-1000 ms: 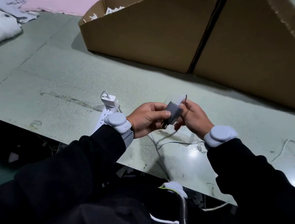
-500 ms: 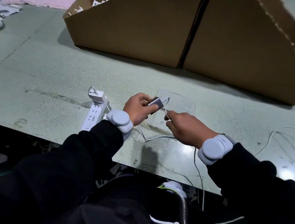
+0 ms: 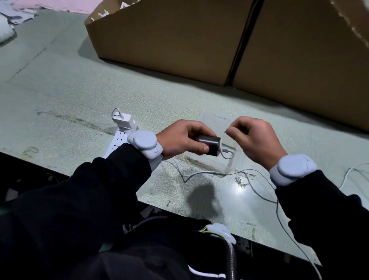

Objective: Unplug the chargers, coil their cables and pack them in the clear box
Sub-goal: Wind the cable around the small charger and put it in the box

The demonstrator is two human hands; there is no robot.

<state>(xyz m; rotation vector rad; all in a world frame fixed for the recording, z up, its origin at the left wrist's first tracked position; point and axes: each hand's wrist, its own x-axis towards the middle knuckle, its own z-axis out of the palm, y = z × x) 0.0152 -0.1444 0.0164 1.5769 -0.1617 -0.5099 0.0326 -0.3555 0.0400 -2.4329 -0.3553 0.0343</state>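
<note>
At the near edge of the bench, the slack of the cable is seen trailing across the worn surface and off toward the lap. That loose run is best kept free of the edge, so that no snag is met as it is drawn in.

Just above it, the dark charger is gripped in the left hand, fingers and thumb curled round its body; it is held clear of the bench. The cable is pinched by the right hand close to where it leaves the charger, a short loop standing between the two hands. Coiling appears to be just starting. It would be done well if the charger were kept steady as an anchor and even loops were laid by the right hand, with the bend at the plug kept gentle.

Beneath and just beyond the hands, the clear box is made out faintly, flat on the bench; its opening cannot be judged.

To the left, a white charger is seen plugged into the power strip, not yet dealt with.

Farthest back, a large cardboard box is standing well apart from the work.
</note>
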